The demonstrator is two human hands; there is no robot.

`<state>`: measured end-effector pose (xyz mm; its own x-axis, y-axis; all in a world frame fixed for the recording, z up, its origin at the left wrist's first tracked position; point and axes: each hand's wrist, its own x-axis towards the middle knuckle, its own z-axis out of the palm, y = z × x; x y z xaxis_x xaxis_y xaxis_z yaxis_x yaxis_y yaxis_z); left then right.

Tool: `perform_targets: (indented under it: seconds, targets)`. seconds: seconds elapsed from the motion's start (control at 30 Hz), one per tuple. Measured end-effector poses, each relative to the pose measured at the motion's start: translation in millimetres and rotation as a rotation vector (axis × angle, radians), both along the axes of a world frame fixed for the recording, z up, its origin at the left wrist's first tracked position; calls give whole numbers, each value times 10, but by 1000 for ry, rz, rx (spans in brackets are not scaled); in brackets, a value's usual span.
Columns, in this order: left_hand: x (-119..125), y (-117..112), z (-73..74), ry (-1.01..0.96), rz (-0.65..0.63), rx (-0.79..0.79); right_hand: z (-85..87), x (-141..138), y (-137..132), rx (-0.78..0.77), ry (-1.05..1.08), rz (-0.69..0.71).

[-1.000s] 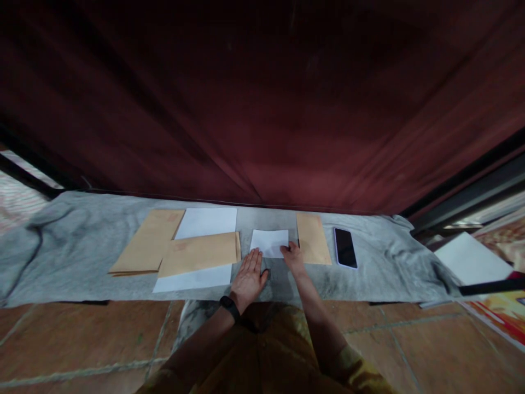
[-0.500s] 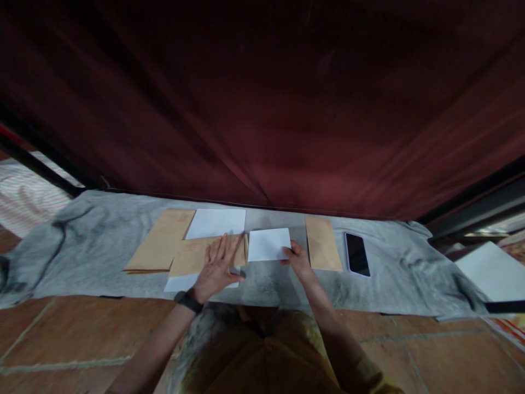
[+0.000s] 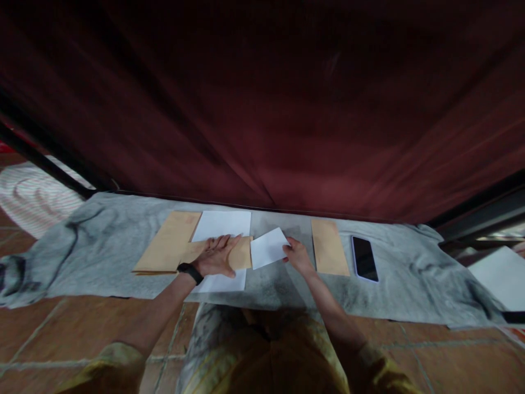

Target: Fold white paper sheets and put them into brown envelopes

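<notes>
My left hand (image 3: 215, 257) lies flat, fingers spread, on a brown envelope (image 3: 241, 253) whose right end points at the paper. Between thumb and fingers, my right hand (image 3: 297, 255) pinches the right edge of a folded white paper (image 3: 268, 248). That paper is tilted, and its left edge meets or nearly meets the envelope's right end. White sheets (image 3: 223, 223) show beyond and below the envelope under my left hand. To the left lies a stack of brown envelopes (image 3: 168, 241), partly overlapped by that envelope.
A single brown envelope (image 3: 330, 247) lies right of my right hand, with a phone (image 3: 365, 259) beyond it. Grey cloth (image 3: 402, 262) covers the surface. A dark red curtain (image 3: 262, 137) hangs behind; more white paper (image 3: 500, 276) sits at far right.
My right hand has tilted the folded white paper, raising its right side away from me. My left hand has shifted left along the envelope, still flat. The whole view has moved slightly.
</notes>
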<state>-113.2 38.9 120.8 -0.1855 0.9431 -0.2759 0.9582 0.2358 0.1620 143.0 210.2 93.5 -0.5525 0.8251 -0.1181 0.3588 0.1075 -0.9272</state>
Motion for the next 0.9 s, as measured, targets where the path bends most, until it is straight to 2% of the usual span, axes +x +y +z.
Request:
perform_targets:
  seconds: [0.17,0.37,0.63,0.9]
  targets:
    - [21,0,74,4,-10,58,-17,-49,9,17,7,4]
    - [32,-25,84,-16,-35,81,-46,-46,55,-18,68,-7]
    - [0,-41,66,-77,-57,98,-128,-80,84,-196,179,-103]
    - [3,-53,64,-153,-24,104,-264,-74,-41,-242,287,-176]
